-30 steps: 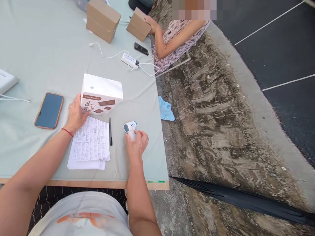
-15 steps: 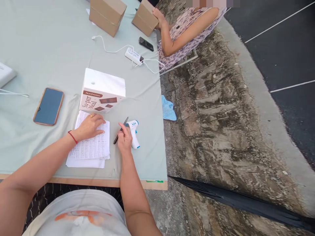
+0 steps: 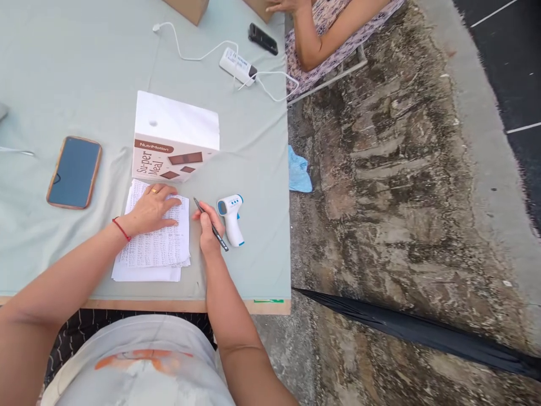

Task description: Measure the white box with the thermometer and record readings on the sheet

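My left hand [image 3: 154, 210] lies flat, fingers spread, on a stack of handwritten paper sheets [image 3: 156, 251] near the table's front edge. Between the fingers of my right hand [image 3: 210, 228] is a dark pen [image 3: 218, 239], its tip pointing up and left toward the sheets' right edge. The pen is apart from the paper. Just right of that hand a white and blue infrared thermometer [image 3: 231, 220] lies on the cloth. A white and brown NutriMotion box [image 3: 176, 138] stands right behind the sheets.
A smartphone [image 3: 74, 172] in a brown-edged case lies left. Farther back are a white power bank [image 3: 236, 66] with cables, a small black device [image 3: 262, 38] and cardboard boxes [image 3: 189, 8]. A seated person's arm [image 3: 310, 39] is at the far right corner. A blue cloth [image 3: 299, 171] hangs beside the table edge.
The pen has turned in my right hand; its tip now points up and left. My left hand stays on the sheets. The view has shifted, and the other person's hand has changed pose.
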A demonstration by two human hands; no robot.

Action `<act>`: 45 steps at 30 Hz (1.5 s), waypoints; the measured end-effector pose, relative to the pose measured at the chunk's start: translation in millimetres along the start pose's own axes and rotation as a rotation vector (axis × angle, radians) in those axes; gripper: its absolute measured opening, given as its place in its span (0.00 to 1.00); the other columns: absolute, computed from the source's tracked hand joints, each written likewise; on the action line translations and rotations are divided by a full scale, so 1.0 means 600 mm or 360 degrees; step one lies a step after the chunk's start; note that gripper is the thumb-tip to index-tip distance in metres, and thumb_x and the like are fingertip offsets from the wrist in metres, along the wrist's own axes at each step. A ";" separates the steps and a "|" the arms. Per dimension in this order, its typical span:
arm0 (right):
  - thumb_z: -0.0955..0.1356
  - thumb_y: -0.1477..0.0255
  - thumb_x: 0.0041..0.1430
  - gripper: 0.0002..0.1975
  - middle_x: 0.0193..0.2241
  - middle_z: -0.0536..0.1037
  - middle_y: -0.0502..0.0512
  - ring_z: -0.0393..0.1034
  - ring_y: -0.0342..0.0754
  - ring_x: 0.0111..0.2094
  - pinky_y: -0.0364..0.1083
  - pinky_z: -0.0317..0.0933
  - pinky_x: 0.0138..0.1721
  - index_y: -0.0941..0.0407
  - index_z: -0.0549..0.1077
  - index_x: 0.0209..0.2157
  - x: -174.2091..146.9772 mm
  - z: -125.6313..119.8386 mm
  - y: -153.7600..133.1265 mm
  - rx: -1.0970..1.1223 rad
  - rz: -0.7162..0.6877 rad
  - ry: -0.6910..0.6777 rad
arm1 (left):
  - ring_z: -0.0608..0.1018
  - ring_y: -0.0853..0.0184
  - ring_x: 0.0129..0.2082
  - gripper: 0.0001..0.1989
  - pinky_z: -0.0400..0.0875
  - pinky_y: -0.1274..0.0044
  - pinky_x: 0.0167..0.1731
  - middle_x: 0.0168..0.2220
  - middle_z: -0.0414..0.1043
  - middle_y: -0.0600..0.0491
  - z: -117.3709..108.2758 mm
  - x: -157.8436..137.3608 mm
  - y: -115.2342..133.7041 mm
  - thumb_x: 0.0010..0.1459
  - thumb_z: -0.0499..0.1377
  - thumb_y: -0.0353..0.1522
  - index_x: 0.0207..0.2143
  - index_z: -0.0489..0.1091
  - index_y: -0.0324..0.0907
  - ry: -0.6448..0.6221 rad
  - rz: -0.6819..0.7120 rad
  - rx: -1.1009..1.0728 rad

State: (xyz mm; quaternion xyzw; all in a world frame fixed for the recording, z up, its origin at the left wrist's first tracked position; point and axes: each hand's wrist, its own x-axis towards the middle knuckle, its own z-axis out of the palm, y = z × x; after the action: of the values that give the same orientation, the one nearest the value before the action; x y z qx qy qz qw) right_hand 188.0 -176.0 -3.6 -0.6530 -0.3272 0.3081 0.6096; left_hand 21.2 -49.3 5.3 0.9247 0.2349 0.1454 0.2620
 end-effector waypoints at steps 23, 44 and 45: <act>0.70 0.60 0.56 0.11 0.26 0.75 0.48 0.67 0.44 0.27 0.46 0.68 0.32 0.53 0.74 0.33 0.002 0.021 0.031 -0.0313 -0.0083 0.0020 | 0.71 0.46 0.56 0.19 0.68 0.55 0.55 0.58 0.71 0.40 -0.004 -0.001 0.005 0.60 0.71 0.40 0.51 0.78 0.43 -0.0014 0.0128 0.0304; 0.69 0.61 0.55 0.09 0.25 0.74 0.47 0.66 0.43 0.26 0.45 0.67 0.31 0.53 0.72 0.31 0.003 0.023 0.032 -0.0296 -0.0051 0.0008 | 0.71 0.46 0.56 0.17 0.68 0.54 0.56 0.58 0.71 0.40 -0.002 -0.002 0.001 0.60 0.70 0.39 0.50 0.80 0.44 0.0009 0.0147 0.0280; 0.69 0.61 0.55 0.10 0.25 0.74 0.47 0.66 0.43 0.26 0.46 0.67 0.31 0.52 0.72 0.31 0.003 0.023 0.032 -0.0293 -0.0051 0.0016 | 0.71 0.46 0.56 0.17 0.68 0.54 0.56 0.59 0.71 0.40 -0.002 -0.002 0.001 0.60 0.70 0.39 0.50 0.80 0.44 0.0003 0.0144 0.0281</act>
State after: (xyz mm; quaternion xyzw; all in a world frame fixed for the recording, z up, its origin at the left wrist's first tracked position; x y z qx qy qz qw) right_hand 178.9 -167.1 -23.7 -0.7025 -0.3615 0.2635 0.5535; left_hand 20.0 -49.9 6.5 0.9537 0.2051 0.1366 0.1724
